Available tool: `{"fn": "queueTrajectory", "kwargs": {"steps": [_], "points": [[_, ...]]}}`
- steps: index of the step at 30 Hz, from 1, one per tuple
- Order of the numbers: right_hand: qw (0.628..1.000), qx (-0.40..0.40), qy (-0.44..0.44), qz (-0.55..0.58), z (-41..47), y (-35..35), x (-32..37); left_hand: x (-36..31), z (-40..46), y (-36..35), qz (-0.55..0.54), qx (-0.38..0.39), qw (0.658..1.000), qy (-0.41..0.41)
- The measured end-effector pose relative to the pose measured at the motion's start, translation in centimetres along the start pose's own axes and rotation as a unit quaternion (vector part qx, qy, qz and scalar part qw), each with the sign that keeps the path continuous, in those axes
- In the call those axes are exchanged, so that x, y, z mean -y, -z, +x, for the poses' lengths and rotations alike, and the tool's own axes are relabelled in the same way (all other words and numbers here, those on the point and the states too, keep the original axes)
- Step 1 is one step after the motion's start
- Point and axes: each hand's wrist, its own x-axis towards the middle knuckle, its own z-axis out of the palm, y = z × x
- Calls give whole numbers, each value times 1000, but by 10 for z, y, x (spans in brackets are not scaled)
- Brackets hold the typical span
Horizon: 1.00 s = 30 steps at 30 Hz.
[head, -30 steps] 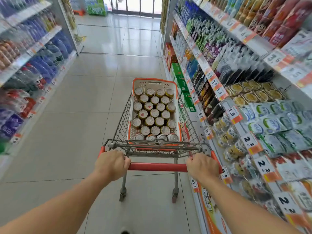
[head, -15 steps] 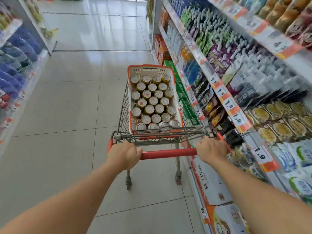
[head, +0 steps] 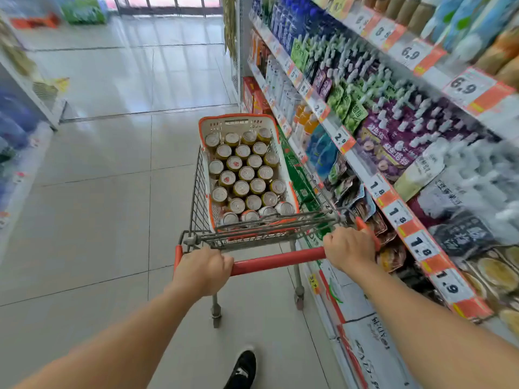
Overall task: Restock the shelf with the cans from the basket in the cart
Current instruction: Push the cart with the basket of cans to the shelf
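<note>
A wire cart (head: 198,197) with a red handle bar (head: 276,260) stands in the aisle in front of me. Inside it sits a white basket with an orange rim (head: 238,120), packed with several upright cans (head: 246,173) showing their silver tops. My left hand (head: 202,269) grips the left end of the handle bar. My right hand (head: 349,248) grips its right end. The shelf (head: 393,206) with price tags and drink pouches runs along the cart's right side, close to it.
Another shelf with blue bottles (head: 14,127) lines the left side of the aisle. Tiled floor (head: 112,153) stretches ahead to glass doors. Cardboard boxes (head: 370,341) sit at the base of the right shelf. My black shoe (head: 243,367) shows at the bottom.
The cart has rolled forward along the right shelf with both hands still on the handle. The shelf goods beside me have shifted from cups to pouches. My shoe has come into view.
</note>
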Motion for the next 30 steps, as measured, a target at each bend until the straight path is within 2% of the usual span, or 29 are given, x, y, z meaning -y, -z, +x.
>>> {"fn": "queueTrajectory", "kwargs": {"steps": [2, 9, 12, 14, 16, 19, 21, 23, 27, 30], "points": [[1000, 5, -5, 5, 35, 4, 9, 8, 32, 16, -8, 10, 1000, 9], [1000, 3, 2, -20, 134, 19, 40, 42, 127, 57, -4, 9, 999, -42], [999, 29, -8, -29, 169, 28, 48, 51, 159, 67, -6, 31, 998, -54], [997, 60, -17, -49, 185, 39, 53, 53, 177, 73, 32, 45, 994, -98], [991, 99, -52, -71, 196, 49, 60, 50, 196, 84, 51, 85, 984, -147], [983, 99, -150, -45, 215, 68, 82, 47, 234, 110, -23, 169, 967, -190], [964, 136, -217, 64, 226, 71, 103, 59, 268, 137, -106, 137, 961, -215], [941, 168, -242, 164, 226, 67, 126, 84, 297, 171, -137, 103, 953, -250], [931, 209, -283, 91, 230, 66, 179, 181, 369, 241, -121, 101, 956, -246], [916, 222, -323, 87, 242, 98, 202, 235, 415, 277, -78, 75, 964, -243]]}}
